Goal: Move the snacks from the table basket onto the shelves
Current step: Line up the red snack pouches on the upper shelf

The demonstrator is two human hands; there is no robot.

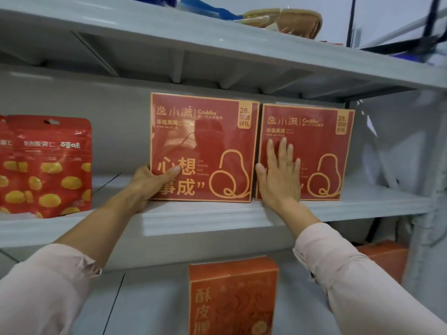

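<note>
The left hand (147, 183) is clamping the 7 o'clock corner of a red square cardboard snack box (205, 131), which is standing upright on the grey shelf (205, 221). The right hand (280, 177), fingers (283, 151) straight and spread, is pressing the matching box (316, 141) at its 3 o'clock. Squaring and releasing both is likely coming next.

Tan woven bundle (283, 20): lying right of blue item (205, 7).
Black pole (351, 20): standing upright behind.
Clear plastic (372, 131): hanging rightmost.
</note>
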